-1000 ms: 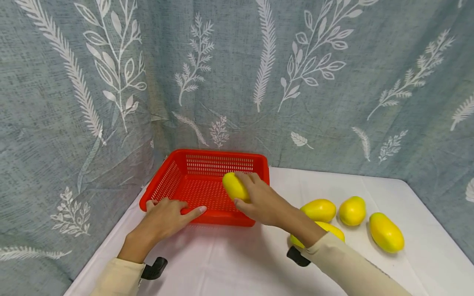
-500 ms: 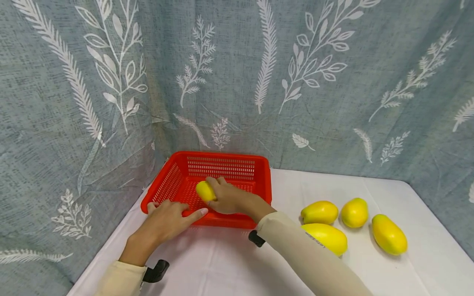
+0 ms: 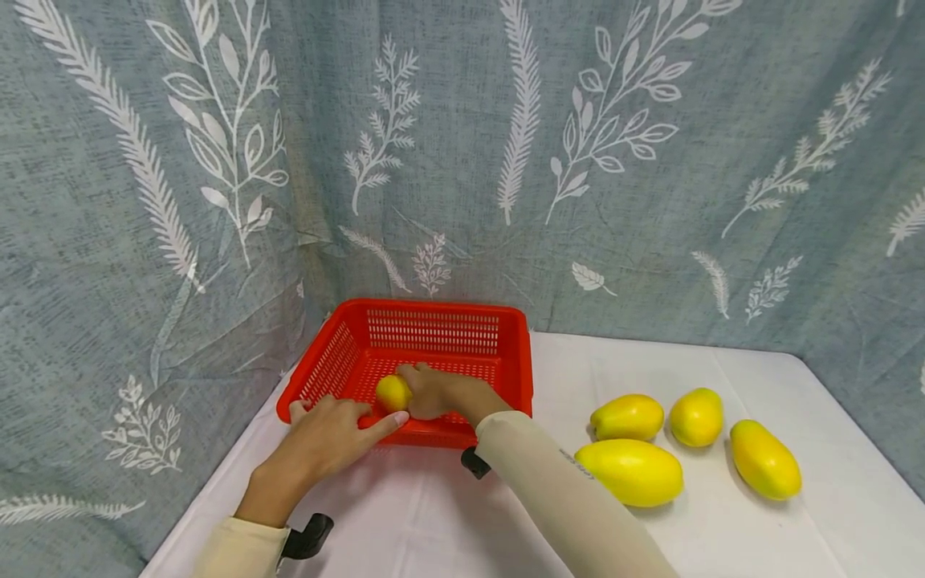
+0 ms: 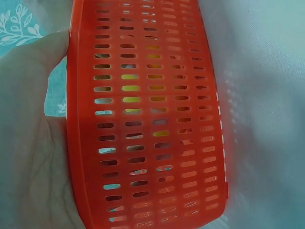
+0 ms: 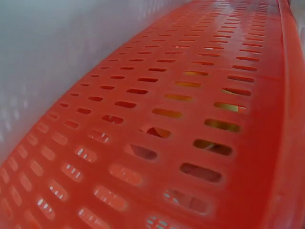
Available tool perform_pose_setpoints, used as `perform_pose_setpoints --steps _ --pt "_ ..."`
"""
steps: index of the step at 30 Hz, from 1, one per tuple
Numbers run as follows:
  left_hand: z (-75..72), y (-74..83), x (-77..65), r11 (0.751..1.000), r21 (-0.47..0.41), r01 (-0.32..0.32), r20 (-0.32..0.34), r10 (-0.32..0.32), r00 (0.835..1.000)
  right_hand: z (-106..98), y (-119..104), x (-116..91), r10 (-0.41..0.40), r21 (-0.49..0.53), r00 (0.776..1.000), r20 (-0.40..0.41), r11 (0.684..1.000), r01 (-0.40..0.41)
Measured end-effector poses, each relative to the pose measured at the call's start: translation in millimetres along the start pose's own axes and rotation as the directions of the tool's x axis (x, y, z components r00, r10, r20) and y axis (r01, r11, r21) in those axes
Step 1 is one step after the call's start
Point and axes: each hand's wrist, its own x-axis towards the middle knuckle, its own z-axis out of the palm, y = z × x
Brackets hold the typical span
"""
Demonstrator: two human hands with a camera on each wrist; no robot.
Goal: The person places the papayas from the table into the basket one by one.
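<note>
A red slotted plastic basket [image 3: 516, 345] stands on the table, long side toward me. Over its front left rim my left hand [image 3: 318, 441] grips, the thumb lying along the front edge; the left wrist view shows this hand [image 4: 28, 143] against the rim beside the slotted wall [image 4: 183, 157]. Low inside the basket, my right hand [image 3: 437, 392] holds a yellow mango [image 3: 393, 393], its lower part hidden by the front rim. Through the slots in the right wrist view, patches of the mango [image 5: 167, 113] show behind the basket wall [image 5: 143, 191].
Several yellow mangoes lie on the white-clothed table [image 3: 831, 449] at the right: a large one [image 3: 632, 474] in front, another mango [image 3: 629, 417] behind it, and others farther right [image 3: 764, 459]. A grey-green leaf-patterned curtain [image 3: 462, 160] hangs close behind the basket.
My right hand has carried the mango leftward and down into the basket, uncovering the large front mango on the table. The left hand has stayed on the rim.
</note>
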Motion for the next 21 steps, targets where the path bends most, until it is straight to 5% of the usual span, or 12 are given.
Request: perform_pose_setpoints --steps 14,21 --pt "1.5 1.1 -0.4 1.0 -0.002 0.005 0.008 -0.005 1.0 4.5 7.5 3.3 0.011 -0.009 1.0 -0.008 1.0 -0.011" --pt "-1.1 -0.3 -1.5 1.0 -0.004 0.006 0.014 -0.006 1.0 0.8 12.2 -0.1 -0.071 0.036 0.997 -0.041 0.997 0.072"
